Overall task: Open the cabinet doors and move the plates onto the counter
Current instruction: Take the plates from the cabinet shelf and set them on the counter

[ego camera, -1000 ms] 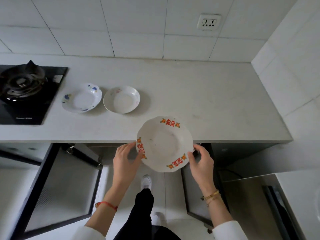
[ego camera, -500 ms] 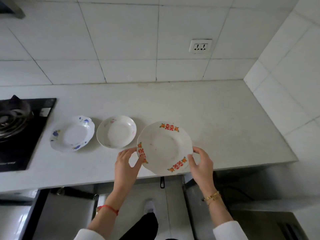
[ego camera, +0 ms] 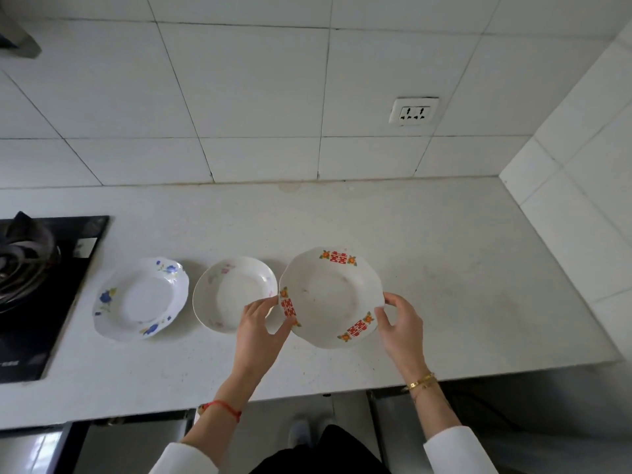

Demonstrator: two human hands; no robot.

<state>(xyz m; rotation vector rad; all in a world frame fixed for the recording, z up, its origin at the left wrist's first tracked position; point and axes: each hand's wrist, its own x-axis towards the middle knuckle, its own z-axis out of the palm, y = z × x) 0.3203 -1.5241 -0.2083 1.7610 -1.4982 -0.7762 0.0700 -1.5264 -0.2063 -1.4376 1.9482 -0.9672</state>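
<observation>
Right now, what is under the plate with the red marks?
Under the red-marked plate, held by the left hand and right hand, only the white counter shows around it. The spot directly beneath is covered.

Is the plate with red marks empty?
Empty: the red-marked plate shows only bare white inside, held by left hand and right hand.

White tiled wall (ego camera: 256,97) behind, dark grout lines. Second tiled wall (ego camera: 581,186) closes the right corner. Socket (ego camera: 413,111) on back wall, right of centre. Black hob (ego camera: 41,285) at left. Grey hood corner (ego camera: 17,39) top left. Pale floor (ego camera: 273,429) below. Light even, soft shadows.
</observation>
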